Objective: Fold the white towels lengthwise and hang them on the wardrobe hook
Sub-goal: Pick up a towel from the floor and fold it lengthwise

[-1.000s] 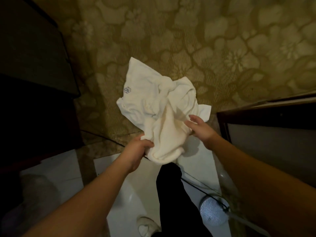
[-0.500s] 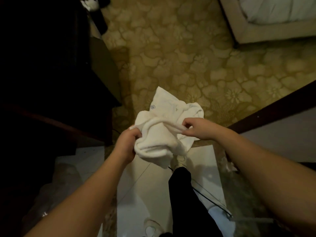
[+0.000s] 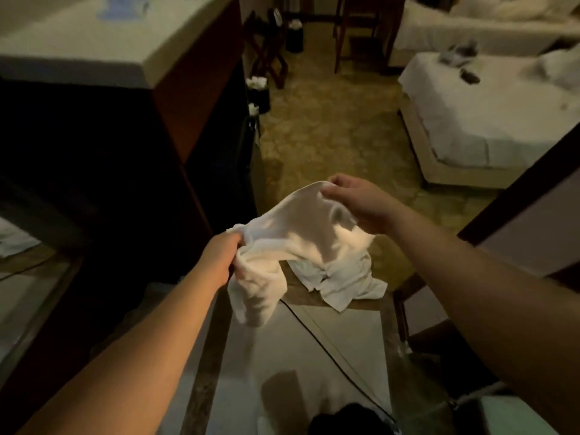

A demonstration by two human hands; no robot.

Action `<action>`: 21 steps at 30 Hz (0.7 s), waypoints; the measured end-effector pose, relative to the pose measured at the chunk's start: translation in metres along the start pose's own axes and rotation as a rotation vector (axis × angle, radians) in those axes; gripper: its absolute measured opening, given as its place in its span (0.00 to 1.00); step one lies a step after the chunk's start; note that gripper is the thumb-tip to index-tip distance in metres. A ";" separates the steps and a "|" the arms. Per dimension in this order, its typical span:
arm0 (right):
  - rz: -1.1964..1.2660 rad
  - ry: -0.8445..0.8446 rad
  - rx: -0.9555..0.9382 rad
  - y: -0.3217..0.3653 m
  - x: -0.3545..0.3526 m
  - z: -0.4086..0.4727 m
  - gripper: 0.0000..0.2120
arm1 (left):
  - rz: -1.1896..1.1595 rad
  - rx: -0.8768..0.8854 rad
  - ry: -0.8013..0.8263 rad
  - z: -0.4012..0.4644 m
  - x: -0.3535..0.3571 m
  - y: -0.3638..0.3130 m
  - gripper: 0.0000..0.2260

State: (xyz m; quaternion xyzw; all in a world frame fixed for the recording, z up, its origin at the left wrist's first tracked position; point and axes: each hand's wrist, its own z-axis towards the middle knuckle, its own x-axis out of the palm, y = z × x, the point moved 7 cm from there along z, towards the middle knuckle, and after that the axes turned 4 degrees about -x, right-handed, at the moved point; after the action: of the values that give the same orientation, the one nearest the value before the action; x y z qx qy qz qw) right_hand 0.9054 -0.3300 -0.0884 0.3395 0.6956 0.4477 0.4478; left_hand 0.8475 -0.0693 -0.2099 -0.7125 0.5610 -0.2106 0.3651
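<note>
A crumpled white towel (image 3: pixel 301 237) hangs in the air between my hands, above the floor. My left hand (image 3: pixel 221 255) grips its near left edge in a closed fist, and a bunch of cloth droops below that fist. My right hand (image 3: pixel 354 199) pinches the far upper edge, held a little higher and further away. The towel's lower end (image 3: pixel 345 284) trails down to the floor at the edge of the carpet. No wardrobe hook shows in the head view.
A dark cabinet with a pale top (image 3: pixel 94 51) stands close on my left. Two beds with white sheets (image 3: pixel 489 114) are at the right. Patterned carpet (image 3: pixel 329 130) runs ahead, pale tiles (image 3: pixel 329 346) with a black cable (image 3: pixel 317 337) lie below, and a dark door edge (image 3: pixel 514 189) is at right.
The view has tilted up from the floor to the room. My hands have moved apart and my right hand has risen, spreading the bunched towel between them.
</note>
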 end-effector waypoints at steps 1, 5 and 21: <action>0.086 0.019 -0.007 0.017 0.008 -0.009 0.07 | 0.033 0.014 -0.013 -0.017 -0.005 -0.002 0.10; 0.349 0.116 -0.035 0.074 0.044 -0.045 0.10 | 0.098 0.119 -0.076 -0.080 -0.027 -0.001 0.18; 0.005 0.338 -0.396 0.166 0.229 -0.281 0.24 | 0.139 0.630 -0.305 -0.398 -0.107 0.111 0.27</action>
State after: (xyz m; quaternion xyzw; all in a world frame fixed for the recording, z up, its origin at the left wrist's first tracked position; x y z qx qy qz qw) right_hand 0.5725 -0.1585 0.0482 0.1673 0.6585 0.6265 0.3819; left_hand 0.4637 -0.0923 -0.0252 -0.5485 0.4547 -0.2393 0.6597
